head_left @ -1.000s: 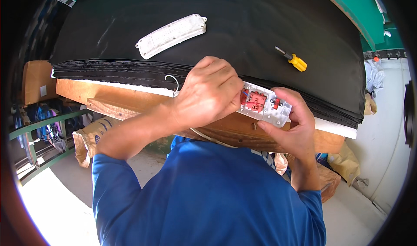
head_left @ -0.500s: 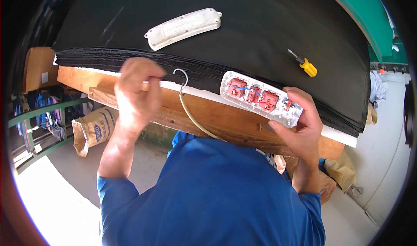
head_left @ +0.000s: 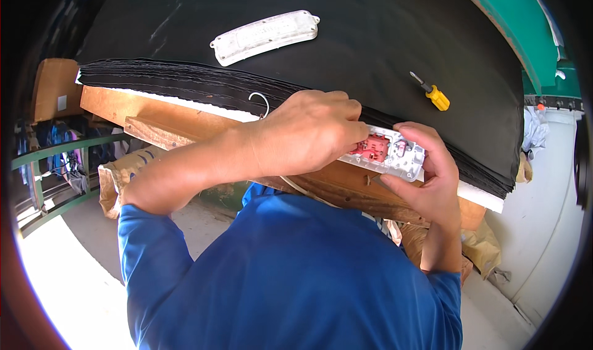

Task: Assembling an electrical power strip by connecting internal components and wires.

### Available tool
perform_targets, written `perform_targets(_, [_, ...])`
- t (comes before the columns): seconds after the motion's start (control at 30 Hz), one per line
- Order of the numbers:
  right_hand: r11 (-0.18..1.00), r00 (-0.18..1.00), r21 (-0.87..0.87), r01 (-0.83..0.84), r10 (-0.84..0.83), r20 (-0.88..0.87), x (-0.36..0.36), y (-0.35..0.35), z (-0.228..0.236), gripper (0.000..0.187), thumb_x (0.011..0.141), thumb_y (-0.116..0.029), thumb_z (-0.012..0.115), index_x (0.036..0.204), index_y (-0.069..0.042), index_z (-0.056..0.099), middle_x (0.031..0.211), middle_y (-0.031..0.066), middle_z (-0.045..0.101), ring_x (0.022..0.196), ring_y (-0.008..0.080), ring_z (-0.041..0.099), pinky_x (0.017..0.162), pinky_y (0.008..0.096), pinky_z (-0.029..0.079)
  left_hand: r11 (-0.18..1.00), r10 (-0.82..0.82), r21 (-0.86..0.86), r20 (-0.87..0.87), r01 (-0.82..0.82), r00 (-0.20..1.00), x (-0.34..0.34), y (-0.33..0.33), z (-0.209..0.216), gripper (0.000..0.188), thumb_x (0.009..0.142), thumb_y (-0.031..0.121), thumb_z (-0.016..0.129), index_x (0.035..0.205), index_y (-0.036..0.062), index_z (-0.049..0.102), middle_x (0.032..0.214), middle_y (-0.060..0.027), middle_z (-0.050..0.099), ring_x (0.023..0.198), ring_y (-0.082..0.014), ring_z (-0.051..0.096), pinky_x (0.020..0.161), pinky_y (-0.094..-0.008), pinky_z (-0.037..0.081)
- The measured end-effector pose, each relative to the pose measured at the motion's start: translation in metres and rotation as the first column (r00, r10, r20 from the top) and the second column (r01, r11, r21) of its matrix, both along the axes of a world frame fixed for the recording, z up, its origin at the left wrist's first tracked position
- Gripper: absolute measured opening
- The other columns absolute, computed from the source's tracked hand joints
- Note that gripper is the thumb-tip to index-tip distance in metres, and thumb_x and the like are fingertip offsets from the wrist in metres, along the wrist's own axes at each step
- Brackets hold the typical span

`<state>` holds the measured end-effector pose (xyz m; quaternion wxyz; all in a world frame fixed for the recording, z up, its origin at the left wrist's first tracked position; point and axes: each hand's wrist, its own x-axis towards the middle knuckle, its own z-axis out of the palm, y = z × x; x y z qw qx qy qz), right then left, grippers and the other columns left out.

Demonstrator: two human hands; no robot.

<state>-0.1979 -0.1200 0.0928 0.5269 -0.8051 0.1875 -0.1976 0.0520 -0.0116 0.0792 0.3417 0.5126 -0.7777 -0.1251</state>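
My right hand (head_left: 435,174) grips the right end of an opened white power strip housing (head_left: 411,158), thumb below and fingers above. Red socket inserts (head_left: 375,147) show inside it. My left hand (head_left: 309,131) reaches across from the left and covers the housing's left part. Its fingers are bent and pressed together at the inserts; whatever they pinch is hidden. A pale cable (head_left: 296,187) passes beneath my left hand, and its curved white end (head_left: 264,99) sticks out above the wrist. On the black sheeting, farther off, rests a long white cover piece (head_left: 265,37).
A yellow-handled screwdriver (head_left: 437,97) lies on the stacked black sheets (head_left: 370,47), right of centre. The table's wooden edge (head_left: 160,134) runs along the near side. Left stand a cardboard box (head_left: 57,91), a paper bag (head_left: 112,180) and a green rail (head_left: 68,146).
My left hand has swung right from beside the cable's curved end onto the power strip. My right hand keeps its hold at nearly the same place.
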Motion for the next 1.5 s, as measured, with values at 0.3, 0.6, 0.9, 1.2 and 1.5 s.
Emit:
perform_targets(0.3, [0.985,0.999,0.17,-0.034,0.032,0.013,0.006,-0.004,-0.003,0.07,0.073,0.012,0.084,0.136,-0.004,0.059,0.138,0.011,0.057,0.127,0.0211,0.06,0.107,0.0338,0.052,0.925,0.092,0.379,-0.154,-0.027,0.984,-0.003,-0.004,0.012,0.009,0.081,0.005,0.071,0.089,0.0033,0.067,0.079,-0.0129,0.065,0.076,-0.0346,0.067,0.067,-0.0447,0.052])
perform_targets(0.6, [0.974,1.0,0.229,-0.003,0.007,-0.018,0.013,-0.001,-0.003,0.064,0.077,0.01,0.083,0.135,-0.002,0.058,0.135,0.0095,0.058,0.123,0.0181,0.062,0.104,0.0325,0.053,0.888,0.134,0.442,0.017,-0.127,0.991,-0.009,-0.007,0.019,0.007,0.083,0.002,0.064,0.088,0.0001,0.067,0.086,-0.0192,0.07,0.083,-0.0416,0.069,0.073,-0.0501,0.054])
perform_targets(0.9, [0.954,0.998,0.293,0.058,-0.063,0.008,0.012,0.006,-0.004,0.065,0.078,0.012,0.082,0.136,-0.001,0.055,0.133,0.0072,0.057,0.121,0.0154,0.062,0.103,0.031,0.054,0.927,0.31,0.247,-0.087,-0.281,0.947,-0.012,0.002,0.0,0.01,0.076,0.001,0.068,0.086,-0.0002,0.067,0.077,-0.0161,0.066,0.072,-0.0365,0.066,0.064,-0.0456,0.054])
perform_targets(1.2, [0.956,0.999,0.291,0.032,-0.042,0.027,0.006,0.0,-0.002,0.067,0.077,0.013,0.082,0.137,-0.001,0.055,0.134,0.0079,0.058,0.12,0.0159,0.063,0.1,0.0311,0.056,0.973,0.184,0.167,-0.159,-0.157,0.97,0.002,0.003,0.006,0.01,0.083,0.002,0.073,0.092,0.0017,0.068,0.083,-0.0124,0.066,0.079,-0.0329,0.067,0.067,-0.0439,0.053])
perform_targets(1.5, [0.976,1.0,0.218,0.002,-0.001,-0.003,0.009,0.001,0.002,0.065,0.077,0.01,0.083,0.135,-0.001,0.057,0.133,0.009,0.058,0.121,0.0164,0.062,0.102,0.0316,0.054,0.974,0.023,0.223,0.058,-0.035,0.998,0.0,-0.002,0.007,0.01,0.082,0.005,0.075,0.092,0.0041,0.073,0.085,-0.0109,0.066,0.085,-0.0338,0.067,0.07,-0.0449,0.054])
